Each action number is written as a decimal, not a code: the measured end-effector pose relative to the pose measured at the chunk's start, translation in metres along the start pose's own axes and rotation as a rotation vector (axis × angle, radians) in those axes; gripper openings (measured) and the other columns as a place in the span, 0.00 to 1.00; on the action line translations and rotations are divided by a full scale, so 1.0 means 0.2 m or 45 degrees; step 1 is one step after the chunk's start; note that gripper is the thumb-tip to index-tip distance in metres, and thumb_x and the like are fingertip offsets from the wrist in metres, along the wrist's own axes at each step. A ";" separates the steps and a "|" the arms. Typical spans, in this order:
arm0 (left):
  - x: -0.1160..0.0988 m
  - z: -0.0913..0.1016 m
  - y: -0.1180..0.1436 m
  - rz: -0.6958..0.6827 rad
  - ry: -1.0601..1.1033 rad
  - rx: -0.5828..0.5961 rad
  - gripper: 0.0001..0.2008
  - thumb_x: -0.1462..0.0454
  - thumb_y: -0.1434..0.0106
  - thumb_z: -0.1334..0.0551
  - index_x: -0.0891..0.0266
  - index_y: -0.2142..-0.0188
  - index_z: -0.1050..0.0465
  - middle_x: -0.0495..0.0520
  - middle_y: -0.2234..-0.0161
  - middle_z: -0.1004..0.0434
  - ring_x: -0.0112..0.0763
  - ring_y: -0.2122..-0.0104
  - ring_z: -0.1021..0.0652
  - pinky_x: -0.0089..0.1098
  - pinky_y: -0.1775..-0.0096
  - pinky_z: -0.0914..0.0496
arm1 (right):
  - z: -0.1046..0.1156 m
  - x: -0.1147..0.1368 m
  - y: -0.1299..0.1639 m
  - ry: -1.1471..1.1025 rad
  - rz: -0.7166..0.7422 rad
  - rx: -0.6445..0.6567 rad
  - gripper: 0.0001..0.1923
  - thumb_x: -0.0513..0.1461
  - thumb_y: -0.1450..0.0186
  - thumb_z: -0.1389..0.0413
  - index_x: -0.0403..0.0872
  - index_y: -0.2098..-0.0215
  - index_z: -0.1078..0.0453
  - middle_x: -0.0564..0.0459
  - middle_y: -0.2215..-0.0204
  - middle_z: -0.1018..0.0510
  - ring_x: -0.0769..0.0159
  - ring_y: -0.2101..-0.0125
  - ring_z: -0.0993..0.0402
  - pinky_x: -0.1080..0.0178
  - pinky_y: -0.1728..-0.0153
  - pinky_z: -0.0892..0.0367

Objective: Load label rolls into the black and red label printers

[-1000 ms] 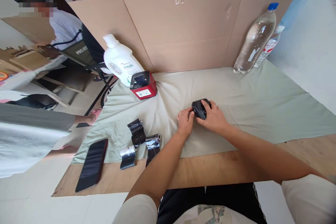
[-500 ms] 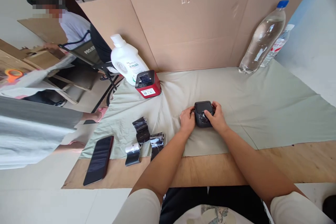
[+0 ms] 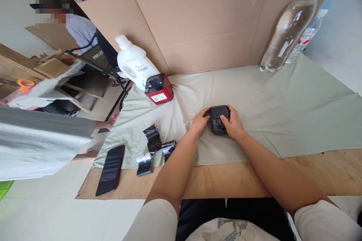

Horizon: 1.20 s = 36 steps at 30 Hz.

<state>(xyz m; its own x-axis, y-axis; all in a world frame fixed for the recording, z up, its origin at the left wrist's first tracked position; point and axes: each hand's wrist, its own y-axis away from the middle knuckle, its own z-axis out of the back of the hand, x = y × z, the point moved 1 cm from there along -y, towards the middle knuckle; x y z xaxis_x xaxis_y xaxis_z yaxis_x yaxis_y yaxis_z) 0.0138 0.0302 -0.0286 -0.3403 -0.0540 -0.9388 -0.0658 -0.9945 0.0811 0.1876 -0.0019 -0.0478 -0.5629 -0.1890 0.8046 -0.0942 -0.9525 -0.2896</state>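
The small black gadget (image 3: 219, 111) sits flat on the pale green cloth (image 3: 240, 86), in front of the person and between their two hands. The right hand (image 3: 235, 125) has hold of it, with the thumb on top and the fingers around its right side. The left hand (image 3: 200, 122) is at its left side with bent fingers, and I cannot tell if it is gripping or just resting there.

Over to the left lie three little rolls (image 3: 152, 132) with dark strips hanging off them, close together. One has a whitish top. Next to them is a phone (image 3: 110, 171) with a dark screen, partly on the cloth and partly on the bare wood (image 3: 223, 179).

Farther back, a red box (image 3: 165, 92) with a black top stands just in front of a white jug (image 3: 137, 64). A tall cardboard wall (image 3: 209, 30) is behind. On the right, a big clear bottle (image 3: 292, 26) with a blue cap stands beside a smaller bottle (image 3: 307, 37). A person (image 3: 80, 32) in a cap is at the far left
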 end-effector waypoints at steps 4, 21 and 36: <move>-0.03 0.00 -0.02 0.040 0.037 0.017 0.21 0.69 0.46 0.38 0.57 0.51 0.24 0.55 0.50 0.20 0.39 0.52 0.21 0.40 0.46 0.30 | 0.00 0.00 0.01 -0.013 -0.009 -0.028 0.36 0.56 0.34 0.54 0.42 0.36 0.44 0.35 0.40 0.33 0.46 0.40 0.37 0.40 0.39 0.41; -0.09 0.04 0.06 0.171 0.217 0.137 0.21 0.67 0.45 0.40 0.60 0.50 0.29 0.57 0.44 0.25 0.40 0.43 0.27 0.42 0.40 0.36 | 0.04 0.00 -0.02 -0.367 -0.143 -0.153 0.22 0.54 0.38 0.48 0.47 0.57 0.29 0.43 0.55 0.24 0.54 0.54 0.27 0.50 0.55 0.28; -0.34 -0.05 0.06 -0.283 -0.492 -0.109 0.20 0.68 0.38 0.42 0.59 0.47 0.27 0.55 0.54 0.19 0.38 0.54 0.24 0.39 0.48 0.30 | 0.02 -0.05 -0.07 -0.389 -0.027 -0.008 0.28 0.48 0.31 0.58 0.50 0.36 0.37 0.48 0.38 0.31 0.57 0.38 0.36 0.46 0.36 0.42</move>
<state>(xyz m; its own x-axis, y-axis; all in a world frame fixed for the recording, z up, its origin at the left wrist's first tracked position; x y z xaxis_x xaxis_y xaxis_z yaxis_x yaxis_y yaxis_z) 0.0452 0.0216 0.0329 -0.6528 0.1831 -0.7351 -0.1046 -0.9829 -0.1518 0.1976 0.0122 -0.0507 -0.2878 -0.2333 0.9288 -0.1087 -0.9556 -0.2737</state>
